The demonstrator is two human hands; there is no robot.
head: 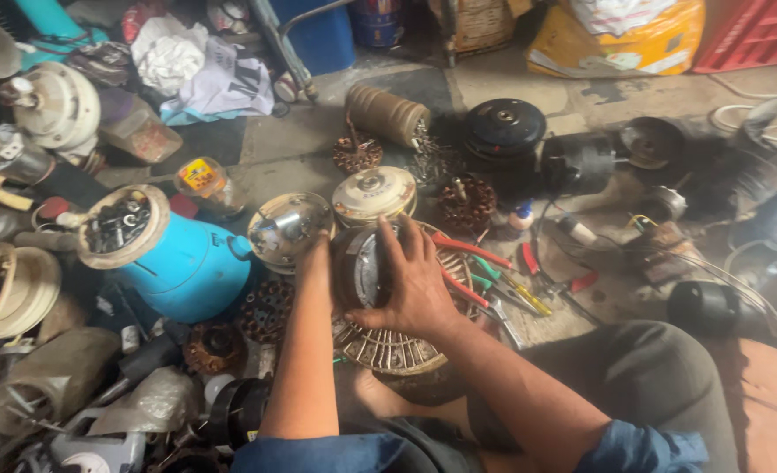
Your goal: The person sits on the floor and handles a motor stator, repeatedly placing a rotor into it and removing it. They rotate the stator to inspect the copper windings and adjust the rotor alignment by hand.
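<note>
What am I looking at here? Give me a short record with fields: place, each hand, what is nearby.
place: cluttered workshop floor strewn with fan motor parts
right hand: fingers spread over a round motor housing, which rests on a ribbed metal disc
left hand: mostly hidden behind the housing, at its left edge; grip cannot be judged
tools: red-handled pliers and screwdrivers just right of the disc
nearby: blue tank, copper windings
</note>
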